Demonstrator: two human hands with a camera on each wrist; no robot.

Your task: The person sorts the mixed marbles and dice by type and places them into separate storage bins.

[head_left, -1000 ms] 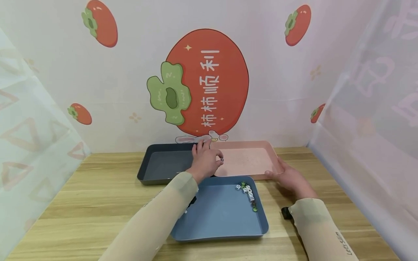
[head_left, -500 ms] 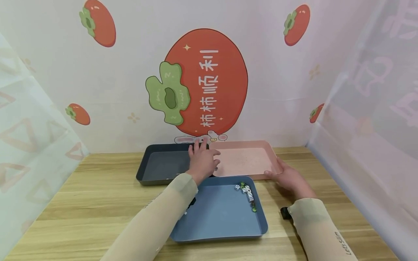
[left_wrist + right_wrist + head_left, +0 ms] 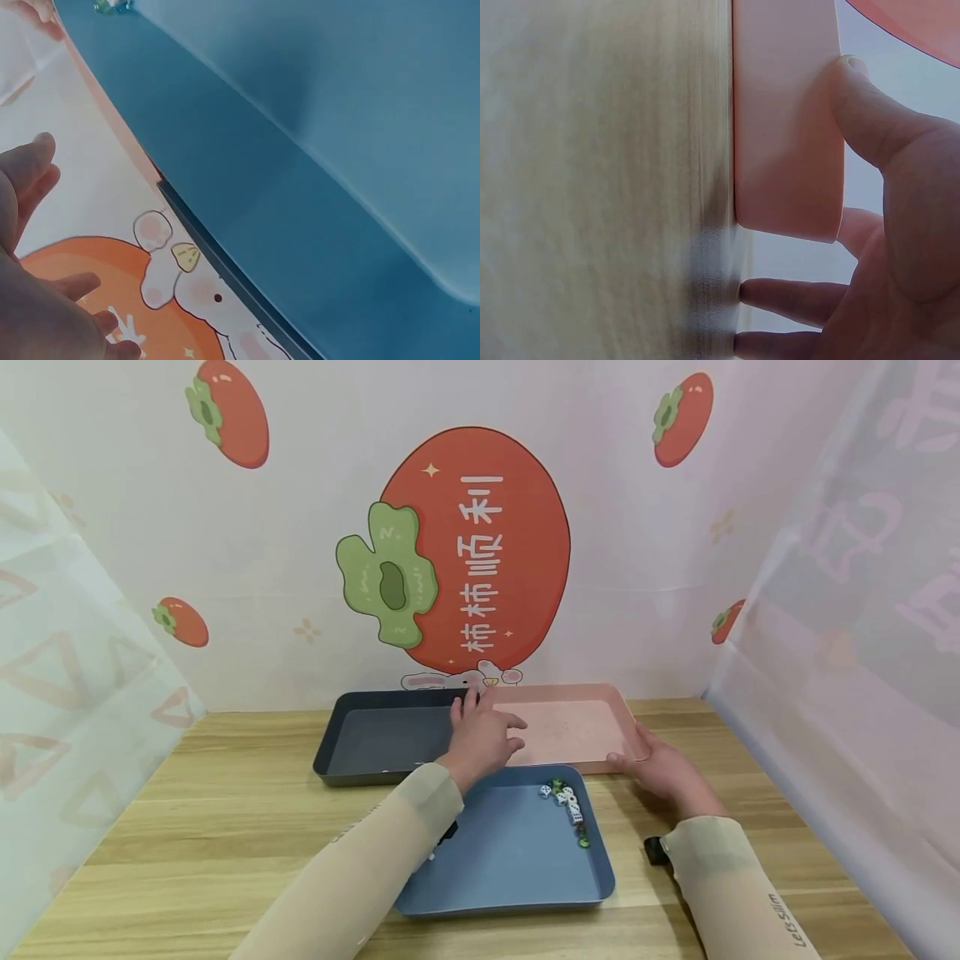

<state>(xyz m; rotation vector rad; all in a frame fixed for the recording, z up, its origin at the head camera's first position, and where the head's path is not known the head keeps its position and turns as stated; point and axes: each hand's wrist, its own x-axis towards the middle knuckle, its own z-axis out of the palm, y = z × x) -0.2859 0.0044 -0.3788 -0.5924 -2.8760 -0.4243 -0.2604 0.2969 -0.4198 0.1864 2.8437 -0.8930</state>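
Observation:
My left hand (image 3: 483, 737) hovers where the dark grey tray (image 3: 375, 702) meets the pink tray (image 3: 555, 762), fingers spread and nothing visible in them. My right hand (image 3: 663, 772) holds the pink tray's front right corner. In the right wrist view its thumb (image 3: 862, 112) presses the rim, with other fingers around the side. Nearer stands the blue tray (image 3: 517, 868). Along its right side lie several white dice (image 3: 574, 810) and green pieces (image 3: 584, 842), too small to identify. My left hand hides part of the pink tray's left end.
All trays stand on a wood-grain table (image 3: 187, 835). A printed backdrop (image 3: 300, 610) rises behind them, with pale side sheets (image 3: 847, 693) at left and right. My left forearm (image 3: 352, 877) crosses the blue tray's left side.
My left hand's finger and thumb pinched a tiny piece, then parted and let it go over the pink tray's left end. The hand has since shifted slightly right. My right hand stays put.

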